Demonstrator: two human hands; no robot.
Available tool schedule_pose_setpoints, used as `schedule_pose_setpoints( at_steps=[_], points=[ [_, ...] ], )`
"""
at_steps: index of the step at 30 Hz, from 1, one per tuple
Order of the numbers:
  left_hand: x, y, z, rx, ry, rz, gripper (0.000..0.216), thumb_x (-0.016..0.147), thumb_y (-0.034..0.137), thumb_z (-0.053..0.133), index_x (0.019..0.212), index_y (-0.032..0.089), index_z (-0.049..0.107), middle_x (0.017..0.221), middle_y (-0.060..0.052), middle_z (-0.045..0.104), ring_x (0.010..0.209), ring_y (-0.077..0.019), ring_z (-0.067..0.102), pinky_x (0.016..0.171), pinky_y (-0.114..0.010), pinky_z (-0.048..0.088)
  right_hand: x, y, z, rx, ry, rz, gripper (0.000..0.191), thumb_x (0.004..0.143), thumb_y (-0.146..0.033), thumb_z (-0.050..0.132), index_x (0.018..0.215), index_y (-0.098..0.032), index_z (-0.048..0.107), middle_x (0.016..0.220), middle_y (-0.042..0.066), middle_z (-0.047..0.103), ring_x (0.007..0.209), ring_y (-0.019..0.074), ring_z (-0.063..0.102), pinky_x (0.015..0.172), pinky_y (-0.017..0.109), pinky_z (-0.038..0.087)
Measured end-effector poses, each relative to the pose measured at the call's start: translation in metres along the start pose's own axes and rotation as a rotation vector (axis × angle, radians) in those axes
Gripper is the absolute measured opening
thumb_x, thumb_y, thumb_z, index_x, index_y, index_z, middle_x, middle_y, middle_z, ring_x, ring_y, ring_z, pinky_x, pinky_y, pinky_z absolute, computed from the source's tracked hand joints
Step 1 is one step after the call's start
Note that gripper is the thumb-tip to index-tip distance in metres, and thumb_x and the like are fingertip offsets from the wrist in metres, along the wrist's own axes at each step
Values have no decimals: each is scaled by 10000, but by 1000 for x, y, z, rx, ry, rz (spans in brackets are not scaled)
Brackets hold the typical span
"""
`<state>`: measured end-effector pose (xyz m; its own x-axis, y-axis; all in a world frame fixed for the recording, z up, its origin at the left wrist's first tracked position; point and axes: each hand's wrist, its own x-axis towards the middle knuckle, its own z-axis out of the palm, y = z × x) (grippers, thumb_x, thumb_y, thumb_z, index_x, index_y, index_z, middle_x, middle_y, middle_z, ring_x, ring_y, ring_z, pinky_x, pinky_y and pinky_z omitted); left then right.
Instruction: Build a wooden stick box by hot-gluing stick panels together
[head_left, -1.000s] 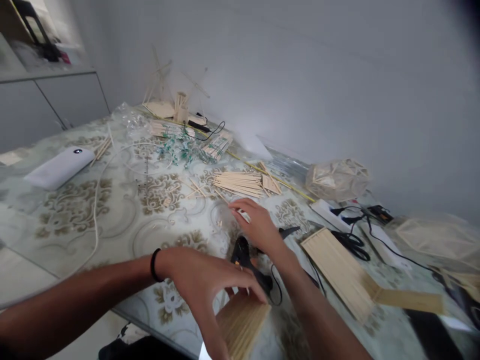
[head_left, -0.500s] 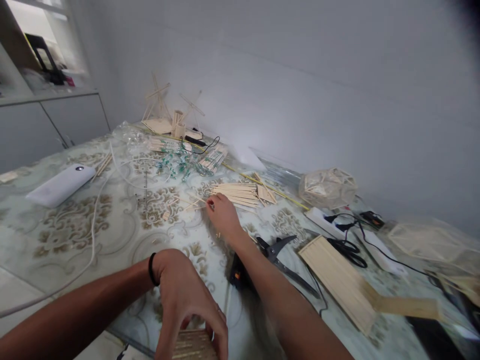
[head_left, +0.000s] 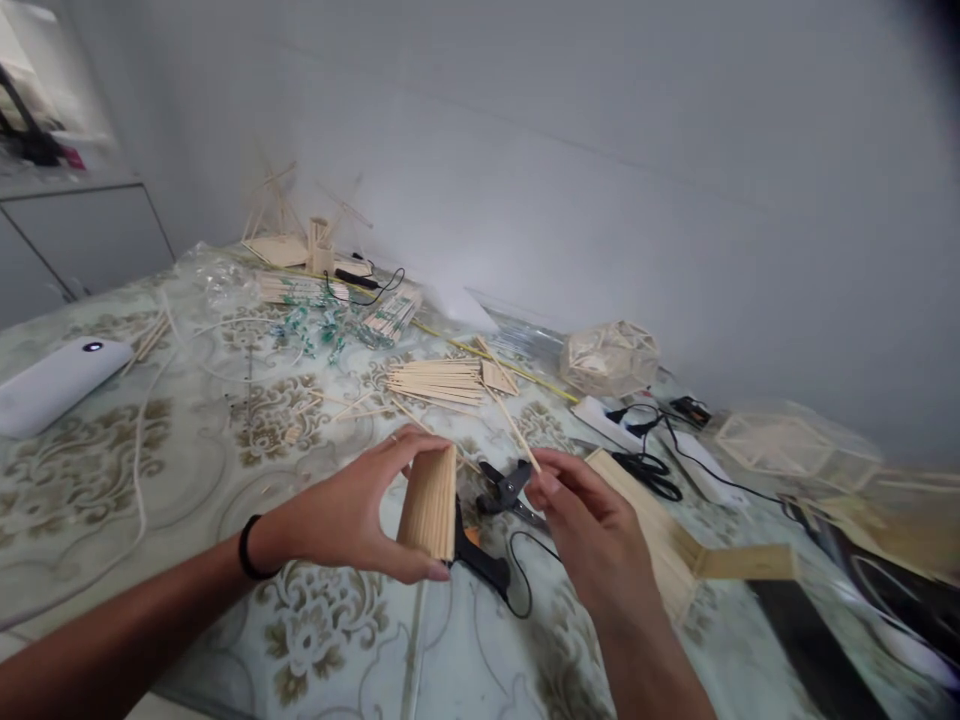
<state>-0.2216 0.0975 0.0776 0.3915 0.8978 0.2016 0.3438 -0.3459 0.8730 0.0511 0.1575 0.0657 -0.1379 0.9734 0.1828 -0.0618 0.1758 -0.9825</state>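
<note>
My left hand grips a small panel of pale wooden sticks between thumb and fingers, tilted up above the table. A thin wooden stick is pinched in the fingertips of my right hand, pointing away to the upper left. Behind the panel lies a black corded tool with an orange part, partly hidden. Black-handled cutters rest between my hands. Farther back is a spread bundle of loose sticks, with a small stick panel beside it.
At right lie a larger stick panel, black coiled cable, white power strip and polyhedral stick frames. Wrapped sticks and stick models stand farther back. A white device with a cord sits left.
My right hand has come back from the stick bundle with one stick. My left hand has raised the panel from the near edge and turned it. The view has shifted right.
</note>
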Motion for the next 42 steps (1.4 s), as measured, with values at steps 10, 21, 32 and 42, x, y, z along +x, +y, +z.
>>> schedule_pose_setpoints(
  at_steps=[10, 21, 32, 42],
  points=[
    [-1, -5, 15, 326, 81, 94, 1075, 737, 368, 957, 1579, 283, 295, 1535, -142, 483, 1466, -349, 502, 1246, -551, 462, -32, 19, -8, 67, -184, 103, 181, 1008, -429, 743, 1060, -291, 848, 757, 5, 654, 735, 151, 615, 692, 271, 503],
    [1, -10, 18, 408, 133, 104, 1003, 760, 328, 914, 1567, 254, 324, 1489, -147, 484, 1430, -338, 501, 1244, -528, 468, -37, 7, -9, -48, -42, -144, 81, 1007, -320, 782, 995, -312, 861, 813, -9, 746, 688, 122, 709, 672, 233, 593],
    [1, -10, 23, 354, 21, 143, 1038, 757, 337, 887, 1615, 285, 307, 1505, -148, 476, 1459, -381, 454, 1251, -604, 424, -31, 11, 7, 243, 41, 149, 243, 836, -421, 942, 947, -278, 780, 694, -36, 742, 611, 130, 688, 577, 227, 584],
    [-1, -6, 28, 320, -91, 161, 1063, 748, 374, 885, 1637, 268, 312, 1513, -163, 473, 1454, -407, 453, 1238, -642, 408, -40, 20, 20, 233, -68, 185, 192, 908, -386, 881, 958, -260, 744, 784, -24, 793, 624, 132, 727, 647, 266, 628]
  ],
)
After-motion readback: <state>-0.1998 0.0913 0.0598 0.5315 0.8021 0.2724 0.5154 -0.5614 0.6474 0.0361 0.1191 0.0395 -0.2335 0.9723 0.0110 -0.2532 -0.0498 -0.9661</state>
